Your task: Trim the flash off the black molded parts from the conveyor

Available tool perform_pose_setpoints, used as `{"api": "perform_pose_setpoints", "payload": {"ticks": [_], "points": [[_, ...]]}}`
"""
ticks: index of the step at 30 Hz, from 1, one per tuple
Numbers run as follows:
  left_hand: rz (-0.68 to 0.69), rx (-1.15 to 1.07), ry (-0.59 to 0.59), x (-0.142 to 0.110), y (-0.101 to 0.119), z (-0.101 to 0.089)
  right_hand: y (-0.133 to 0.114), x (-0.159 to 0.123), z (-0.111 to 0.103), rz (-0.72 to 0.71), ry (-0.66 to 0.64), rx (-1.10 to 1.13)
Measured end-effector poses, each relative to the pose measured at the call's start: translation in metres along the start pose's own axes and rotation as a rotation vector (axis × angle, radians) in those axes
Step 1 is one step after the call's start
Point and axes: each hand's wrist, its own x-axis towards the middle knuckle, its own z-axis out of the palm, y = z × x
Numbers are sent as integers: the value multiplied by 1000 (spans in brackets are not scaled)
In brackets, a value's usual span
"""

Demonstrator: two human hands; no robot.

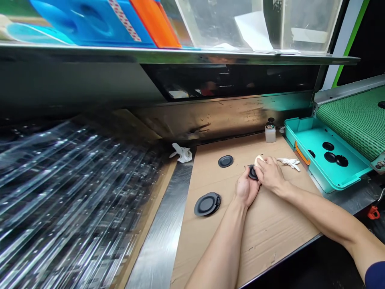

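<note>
Black disc (252, 173) in left hand (246, 188), pale pad (258, 160) (in right hand (272, 174)) at its rim.

A blue bin (87, 24) and orange bin (156, 22) stand on a shelf (180, 56).

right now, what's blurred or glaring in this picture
Head view: the clear plastic stack at left is smeared and speckled with glints; the silver metal strip right of it glares; the blue plastic object, top left, is soft; the bare left hand, bare right hand and round black disc look fairly sharp.

Gap between disc stack (207, 204) and left fingers (245, 175)
</note>
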Motion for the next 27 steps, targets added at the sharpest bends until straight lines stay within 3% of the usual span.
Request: {"api": "perform_pose_setpoints", "payload": {"ticks": [4, 8, 11, 18, 22, 27], "points": [[-30, -28, 37, -1, 1, -1, -2, -2, 1, -118, 1, 13], [-12, -27, 33, 0, 1, -3, -4, -4, 1, -32, -3, -19], [-48, -21, 22, 1, 2, -3, 0, -2, 4, -140, 11, 10], [-38, -53, -5, 2, 5, -2, 37, 21, -4, 87, 59, 255], [-50, -30, -12, 3, 5, -4, 42, 24, -20, 188, -9, 299], [-26, -45, -21, 4, 5, -5, 36, 21, -38, 114, -27, 320]]}}
